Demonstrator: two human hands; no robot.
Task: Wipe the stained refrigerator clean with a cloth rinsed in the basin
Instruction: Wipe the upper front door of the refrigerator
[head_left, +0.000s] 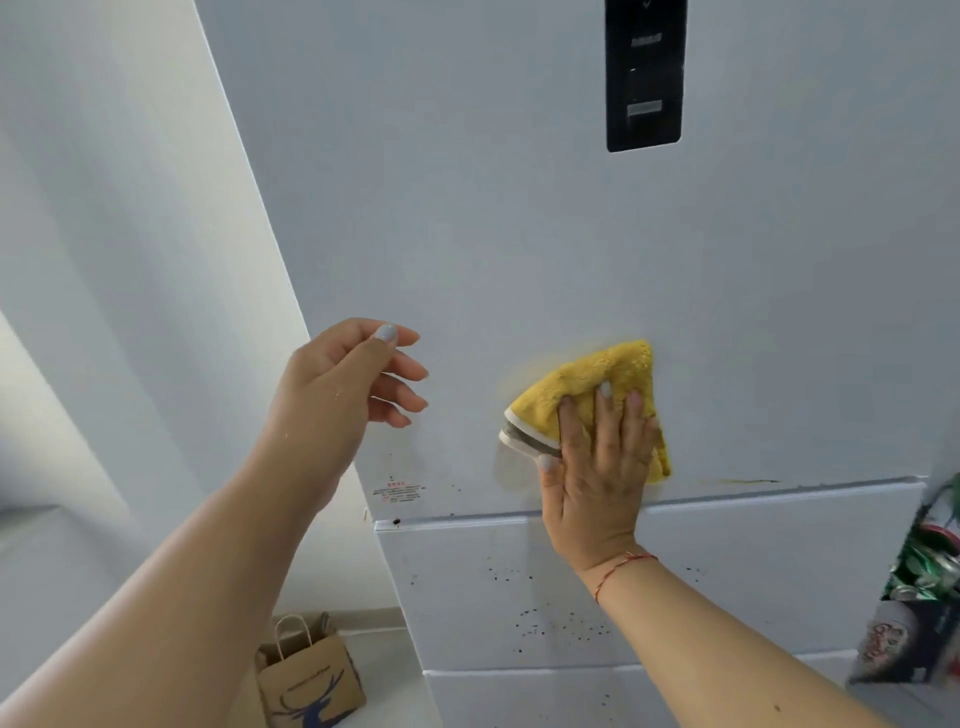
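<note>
A pale fridge (571, 249) fills your view. Your right hand (597, 467) presses one folded cloth (582, 384) flat against the door just above the seam; your left hand (343, 384) hangs loosely open, holding nothing. The cloth looks soft, light, damp; palm it flat. Many dark specks (550, 618) remain below, and one bag (306, 675).

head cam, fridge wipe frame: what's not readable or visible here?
- Basin: not in the head view.
- Door surface under the yellow cloth and right hand: covered, so stains there are unknown.
- Black control panel: text blurred, top cropped by the frame edge.
- Red label on the refrigerator: print too small.
- Items at the right edge: blurred and cropped.
</note>
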